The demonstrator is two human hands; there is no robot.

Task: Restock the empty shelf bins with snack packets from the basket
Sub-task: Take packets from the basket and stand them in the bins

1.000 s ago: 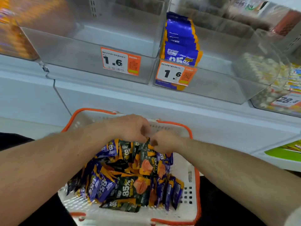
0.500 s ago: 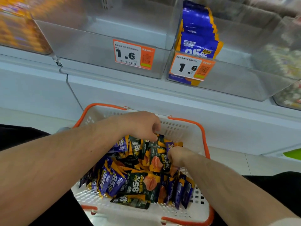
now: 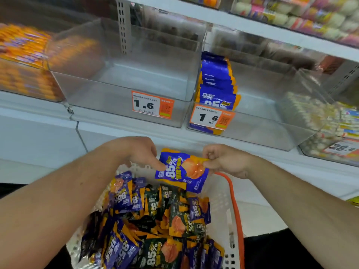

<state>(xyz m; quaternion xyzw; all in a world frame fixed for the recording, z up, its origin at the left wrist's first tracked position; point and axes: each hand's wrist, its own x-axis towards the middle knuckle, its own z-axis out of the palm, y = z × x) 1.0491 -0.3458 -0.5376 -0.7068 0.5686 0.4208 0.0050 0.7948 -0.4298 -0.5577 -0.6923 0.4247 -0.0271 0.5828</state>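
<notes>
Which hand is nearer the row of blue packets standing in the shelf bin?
Right. The right hand is just below the row of blue packets; the left hand is below and further left.

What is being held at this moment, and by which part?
A blue snack packet, lifted above the basket. The right hand pinches its upper right edge; the left hand pinches its left edge.

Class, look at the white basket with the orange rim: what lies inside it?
The basket holds a loose heap of purple and dark green snack packets, all marked 85%. Its floor beneath the heap is covered, and the arms hide its left side.
</notes>
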